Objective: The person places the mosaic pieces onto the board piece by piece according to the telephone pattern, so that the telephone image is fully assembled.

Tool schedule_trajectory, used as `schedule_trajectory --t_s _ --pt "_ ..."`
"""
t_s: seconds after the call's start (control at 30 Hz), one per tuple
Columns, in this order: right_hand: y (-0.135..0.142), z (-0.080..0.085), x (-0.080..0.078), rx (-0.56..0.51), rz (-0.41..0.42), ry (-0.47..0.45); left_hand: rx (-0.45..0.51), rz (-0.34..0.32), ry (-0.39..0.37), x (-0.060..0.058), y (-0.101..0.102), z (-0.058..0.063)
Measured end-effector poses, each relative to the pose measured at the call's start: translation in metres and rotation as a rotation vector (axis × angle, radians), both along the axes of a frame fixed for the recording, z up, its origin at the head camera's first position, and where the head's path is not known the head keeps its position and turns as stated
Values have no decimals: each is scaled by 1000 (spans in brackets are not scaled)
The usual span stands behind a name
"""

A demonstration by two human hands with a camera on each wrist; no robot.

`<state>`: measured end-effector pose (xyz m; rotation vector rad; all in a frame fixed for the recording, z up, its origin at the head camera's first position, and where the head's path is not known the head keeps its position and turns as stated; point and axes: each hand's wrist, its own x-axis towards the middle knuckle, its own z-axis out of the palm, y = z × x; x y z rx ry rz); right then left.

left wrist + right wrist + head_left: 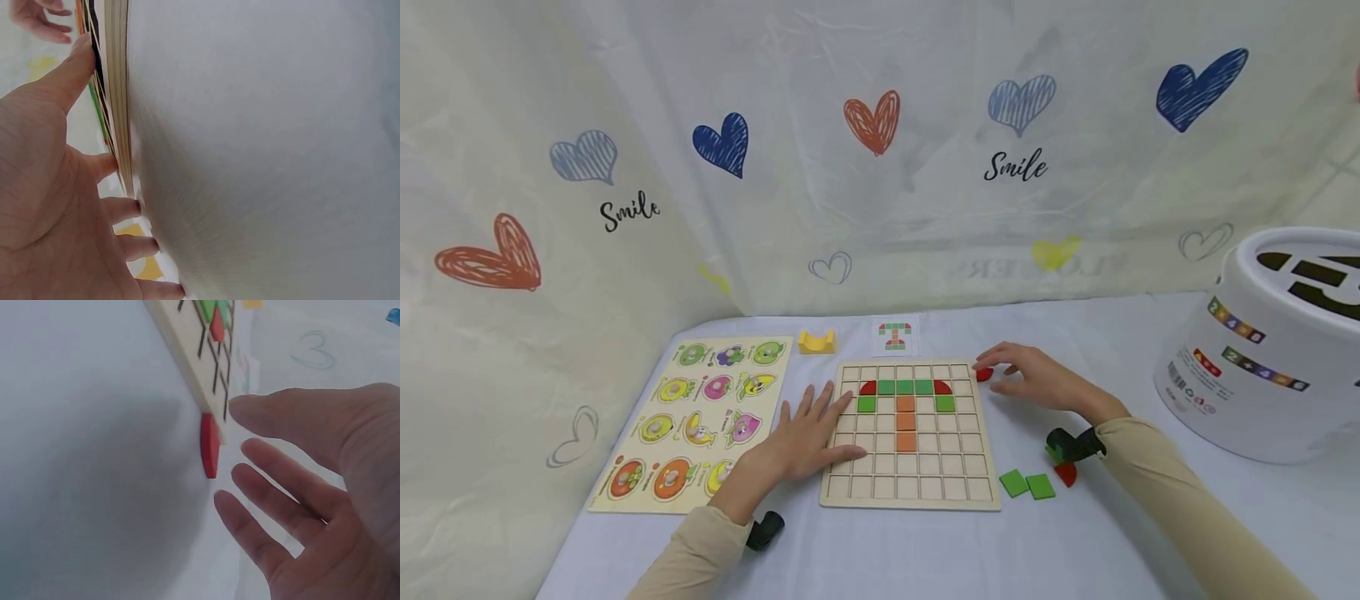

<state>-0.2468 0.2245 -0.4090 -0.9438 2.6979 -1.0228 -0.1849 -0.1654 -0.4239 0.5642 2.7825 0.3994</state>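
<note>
A wooden grid board (910, 493) lies flat, holding a T-like pattern of red quarter-round, green square and orange square pieces. My left hand (797, 437) rests across its left edge with the fingers spread; in the left wrist view the thumb and fingers lie along the board's side (115, 81). By the far right corner, my right hand (1037, 379) hovers with loosely bent fingers around a loose red quarter-round piece (984, 375). The right wrist view shows that red piece (210, 447) against the board's corner, apart from the fingertips.
Two green squares (1027, 484) and another red piece (1065, 474) lie right of the board, partly under the right wrist camera. A fruit puzzle board (688, 392) is at left. Behind stand a yellow block (817, 342) and a pattern card (895, 336). A white bucket (1247, 367) is at right.
</note>
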Motion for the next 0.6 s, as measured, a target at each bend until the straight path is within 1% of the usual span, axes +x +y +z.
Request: schedule_trajectory --t_s 0.13,0.33,0.43,0.53,0.6 --pt "-4 -3 -4 56 0 -28 3 -1 -3 1 1 1" --pt "-4 -6 -5 78 -17 20 11 -1 -11 1 2 3" --pt "-2 -6 -4 91 -3 37 10 0 -14 0 1 2" --pt "0 -5 -1 102 9 37 9 1 -18 -1 0 0" --pt "2 -4 0 103 12 20 5 3 -17 -2 -1 -2"
